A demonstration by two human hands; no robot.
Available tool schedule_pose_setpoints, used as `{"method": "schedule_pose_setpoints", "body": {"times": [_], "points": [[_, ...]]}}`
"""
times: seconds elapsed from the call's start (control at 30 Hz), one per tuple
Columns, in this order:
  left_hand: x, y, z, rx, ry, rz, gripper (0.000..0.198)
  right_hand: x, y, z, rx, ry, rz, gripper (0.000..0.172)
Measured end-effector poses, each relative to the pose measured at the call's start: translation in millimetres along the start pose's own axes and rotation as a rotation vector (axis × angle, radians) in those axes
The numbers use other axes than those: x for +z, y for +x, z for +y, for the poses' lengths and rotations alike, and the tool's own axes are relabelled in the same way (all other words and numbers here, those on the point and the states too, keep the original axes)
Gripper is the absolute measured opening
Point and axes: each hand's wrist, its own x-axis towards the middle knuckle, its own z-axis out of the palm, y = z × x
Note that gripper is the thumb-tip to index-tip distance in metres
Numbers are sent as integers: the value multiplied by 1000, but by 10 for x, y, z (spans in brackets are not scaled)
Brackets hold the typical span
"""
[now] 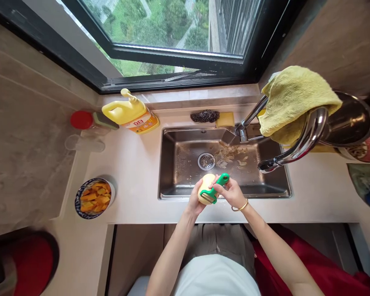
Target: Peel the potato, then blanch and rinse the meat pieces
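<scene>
Potato-like vegetable [206,180], pale yellow and rounded, rests in the person's left hand [195,200], just over the near edge of the sink; the hand lies along its left and near sides. From where I stand, the biggest thing is the tilted window [172,24], with greenery outside. Below it runs the white counter [135,181], and set into that is the steel sink [185,164]. A chrome faucet [296,154] arches in from the right, a yellow cloth [299,98] draped over it.

Left of the sink stands a yellow bottle [123,113]. Its label [138,122] bears red characters that seem to read 立白; the finer print is too small for me. Nearer, a patterned bowl [77,201] holds orange pieces [95,197].

The left hand is curled around the vegetable, cupping it. The right hand [233,194], just right of the vegetable, pinches the handle of a green peeler [219,184] between thumb and fingers. The peeler's blade lies across the vegetable's near face; I cannot tell whether it touches. A gold-coloured bracelet [244,204] circles the right wrist. Smallest are the thin scraps [231,154] scattered in the sink, right of the drain [206,161].
</scene>
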Motion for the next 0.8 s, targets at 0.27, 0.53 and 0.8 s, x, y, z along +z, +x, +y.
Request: {"method": "schedule_pose_setpoints", "body": {"times": [0.27, 0.53, 0.8], "points": [[-112, -100, -6, -51, -11, -87, 58, -783, 482, 531, 41, -249, 467, 43], [-146, -69, -34, 16, -8, -176, 66, -630, 217, 400, -47, -165, 489, 38], [-26, -48, -152, 94, 97, -70, 58, -113, -102, 70, 42, 209, 82, 30]]}}
